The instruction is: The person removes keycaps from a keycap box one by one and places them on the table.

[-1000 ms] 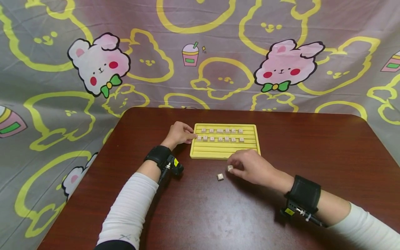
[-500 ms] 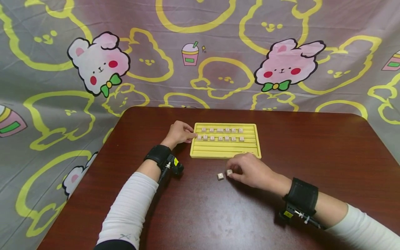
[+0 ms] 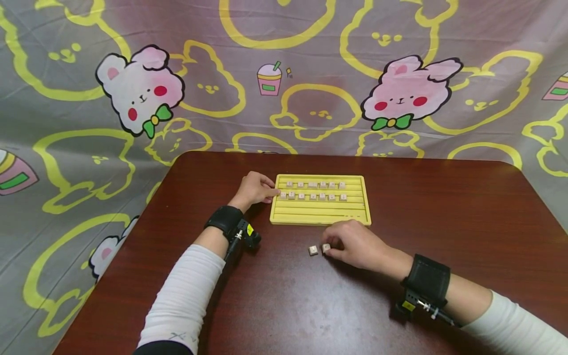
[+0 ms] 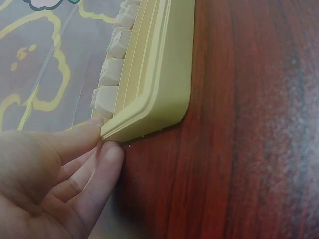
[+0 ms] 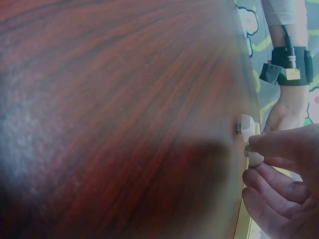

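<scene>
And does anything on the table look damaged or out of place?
Nothing looks damaged, but one keycap lies on the table, outside the yellow tray where most others sit in rows. The right hand pinches another keycap.

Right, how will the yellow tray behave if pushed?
The yellow tray looks stiff, given its straight, thick rim. Broad and low on the glossy table, it would likely slide, not tip. The white blocks along its rows might shift.

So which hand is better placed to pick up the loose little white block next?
Probably the right hand: it pinches another white block beside the loose block, though it may need to release that first. The left hand is farther away, holding the yellow tray by its left edge.
</scene>
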`<state>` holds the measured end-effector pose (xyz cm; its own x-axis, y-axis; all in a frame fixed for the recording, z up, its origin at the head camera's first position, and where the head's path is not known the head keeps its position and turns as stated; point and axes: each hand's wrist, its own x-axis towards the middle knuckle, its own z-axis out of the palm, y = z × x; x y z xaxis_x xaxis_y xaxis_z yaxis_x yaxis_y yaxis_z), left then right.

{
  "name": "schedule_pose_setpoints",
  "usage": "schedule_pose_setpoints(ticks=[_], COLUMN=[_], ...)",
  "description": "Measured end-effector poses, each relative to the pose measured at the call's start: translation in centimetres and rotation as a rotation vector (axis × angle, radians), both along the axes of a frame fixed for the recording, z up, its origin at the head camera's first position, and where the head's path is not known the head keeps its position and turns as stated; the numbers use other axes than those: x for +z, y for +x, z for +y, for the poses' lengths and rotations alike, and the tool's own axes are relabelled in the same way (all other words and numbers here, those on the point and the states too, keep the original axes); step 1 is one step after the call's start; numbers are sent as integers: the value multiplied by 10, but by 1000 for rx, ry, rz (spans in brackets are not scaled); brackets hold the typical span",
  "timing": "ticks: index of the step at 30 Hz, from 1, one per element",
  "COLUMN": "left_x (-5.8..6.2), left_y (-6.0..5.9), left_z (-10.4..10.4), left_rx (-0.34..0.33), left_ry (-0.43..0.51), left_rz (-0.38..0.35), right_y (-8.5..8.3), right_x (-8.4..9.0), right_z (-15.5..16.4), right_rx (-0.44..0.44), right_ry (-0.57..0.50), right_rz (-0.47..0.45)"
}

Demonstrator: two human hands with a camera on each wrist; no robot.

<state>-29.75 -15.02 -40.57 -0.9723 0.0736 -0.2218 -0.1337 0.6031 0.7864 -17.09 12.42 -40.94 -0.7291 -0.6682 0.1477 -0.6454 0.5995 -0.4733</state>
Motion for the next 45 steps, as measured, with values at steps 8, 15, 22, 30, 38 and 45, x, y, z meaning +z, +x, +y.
schedule_pose_setpoints(ticks=[8,15,22,30,38,45], left_x=[-1,-1,0,0,0,0], left_y=[0,-1,0,0,0,0], left_z=[0,0,0,0,0,0], left_rx=[0,1,-6,-3,5,-5], left_ry=[1,3,10,6,2,-5], left_rz=[-3,-5,-6,-7,-6,-1], right_y=[1,1,1,1,1,1], right_x=[-1,-3,-4,-6,-6,-6], right_z=[-1,-1,-1,-1,-1,-1], right_rx=[0,-8,-17,-31,-31,-33], right_ry=[3,19,26,37,34,36], right_rz=[-11,-2,5,8,4,-5])
